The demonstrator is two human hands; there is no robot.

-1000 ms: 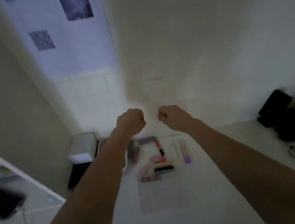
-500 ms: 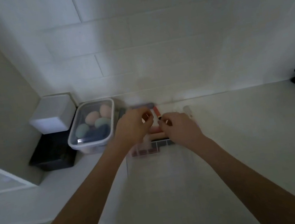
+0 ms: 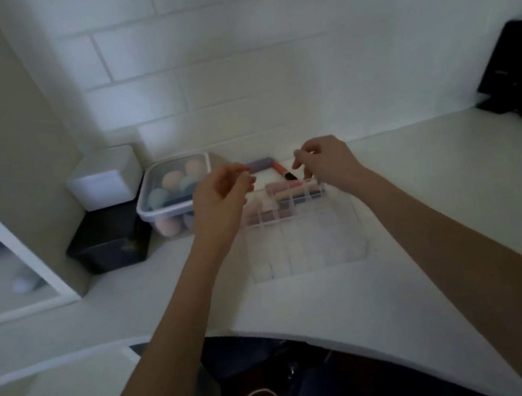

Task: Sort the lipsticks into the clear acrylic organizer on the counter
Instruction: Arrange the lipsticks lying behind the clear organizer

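Observation:
The clear acrylic organizer [image 3: 306, 241], a grid of small cells, stands on the white counter in front of me. Behind its far edge lie several lipsticks: a purple one [image 3: 260, 164], an orange-red one with a black cap [image 3: 283, 173], and pink ones [image 3: 288, 188] partly seen through the acrylic. My left hand [image 3: 222, 203] hovers at the organizer's far left corner with its fingers loosely curled, and I see nothing in it. My right hand [image 3: 327, 163] hovers over the lipsticks at the far right, thumb and forefinger slightly apart with nothing between them.
A lidded clear tub [image 3: 150, 205] of makeup sponges sits left of the lipsticks. Beside it a white box [image 3: 106, 179] rests on a black box [image 3: 108, 244]. Dark objects [image 3: 510, 72] stand at the far right by the tiled wall. The counter's curved front edge is close to me.
My view has tilted down from the wall to the counter. Both hands dropped from raised fists, then moved apart above the lipsticks behind the organizer.

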